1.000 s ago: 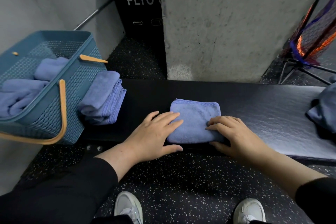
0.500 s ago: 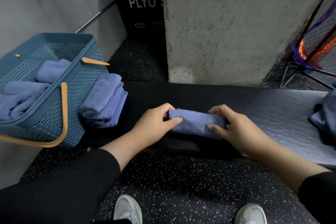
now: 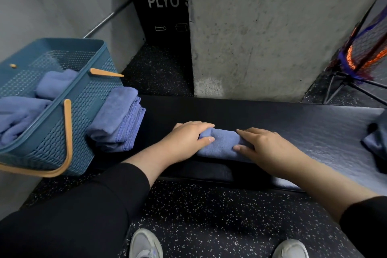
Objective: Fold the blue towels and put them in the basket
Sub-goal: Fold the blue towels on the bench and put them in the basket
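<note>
2 hands [image 3: 186,140] [image 3: 263,146] grip the folded blue towel [image 3: 223,142].

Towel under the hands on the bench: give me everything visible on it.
The blue towel is a soft, fuzzy cloth, microfibre by its look, folded into a narrow, thick strip lying crosswise on the black padded bench near its front edge. The left hand grips its left end, fingers over the top and thumb on the near side. The right hand holds the right end the same way, hiding that end. Only the middle stretch shows; no label or stitching is visible there. It lies apart from the other towels.
</note>
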`<state>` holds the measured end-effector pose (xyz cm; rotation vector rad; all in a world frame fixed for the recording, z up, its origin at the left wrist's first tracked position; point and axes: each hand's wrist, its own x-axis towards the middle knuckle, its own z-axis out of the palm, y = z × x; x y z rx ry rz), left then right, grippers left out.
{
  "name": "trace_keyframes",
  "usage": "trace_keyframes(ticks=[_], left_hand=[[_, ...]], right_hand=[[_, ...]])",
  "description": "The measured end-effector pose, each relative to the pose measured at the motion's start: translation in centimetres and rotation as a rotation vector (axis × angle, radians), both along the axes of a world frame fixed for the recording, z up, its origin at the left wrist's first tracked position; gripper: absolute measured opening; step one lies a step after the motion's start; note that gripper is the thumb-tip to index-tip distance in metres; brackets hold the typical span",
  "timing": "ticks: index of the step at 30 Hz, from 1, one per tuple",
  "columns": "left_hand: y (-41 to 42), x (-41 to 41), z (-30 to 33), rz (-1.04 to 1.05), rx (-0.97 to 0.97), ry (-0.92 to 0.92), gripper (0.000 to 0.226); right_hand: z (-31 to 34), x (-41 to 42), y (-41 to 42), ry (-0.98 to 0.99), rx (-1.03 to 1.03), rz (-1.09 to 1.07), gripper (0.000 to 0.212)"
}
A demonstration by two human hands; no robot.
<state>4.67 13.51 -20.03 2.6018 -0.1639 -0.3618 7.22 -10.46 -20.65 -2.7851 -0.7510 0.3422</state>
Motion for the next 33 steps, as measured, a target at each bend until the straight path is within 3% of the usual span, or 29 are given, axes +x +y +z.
trace_keyframes(ticks=[4, 7, 11, 14, 16, 18, 21, 24, 29, 33], left_hand=[[0.4, 0.8, -0.4, -0.097, 0.049, 0.056, 0.051], [0.4, 0.8, -0.7, -0.131, 0.002, 0.074, 0.039], [0.8, 0.4, -0.2, 0.017, -0.416, 0.037, 0.026], [0.7, -0.2, 1.0, 0.336, -0.858, 0.025, 0.031], [0.4, -0.6, 1.7, 0.549, -1.13, 0.158, 0.042], [0.3, -1.2, 2.2, 0.6, -1.222, 0.282, 0.038], [0.0, -1.9, 2.8, 0.632, -1.323, 0.241, 0.031], [0.6, -2.2, 3.2, 0.636, -1.309, 0.151, 0.037], [2.3, -2.9, 3.7, 0.699, -0.983, -0.059, 0.067], [3.9, -4.8, 3.7, 0.774, -0.91, -0.018, 0.058]], right_hand=[[1.1, 0.2, 0.1, 0.12, 0.028, 0.022, 0.068], [2.1, 0.1, 0.4, 0.237, 0.014, 0.024, 0.07], [2.8, 0.1, 0.5, 0.355, 0.071, 0.012, 0.04], [3.1, -0.1, 0.8, 0.426, 0.375, -0.085, 0.028], [3.4, -0.5, 1.5, 0.425, 0.57, -0.169, 0.026], [3.7, -0.9, 2.4, 0.415, 0.648, -0.205, 0.029], [4.3, -1.6, 3.6, 0.507, 0.66, -0.175, 0.027], [4.9, -2.4, 5.2, 0.6, 0.705, -0.163, 0.031], [5.3, -2.5, 8.1, 0.684, 0.783, -0.215, 0.028], [4.7, -1.9, 10.3, 0.701, 0.83, -0.319, 0.031]])
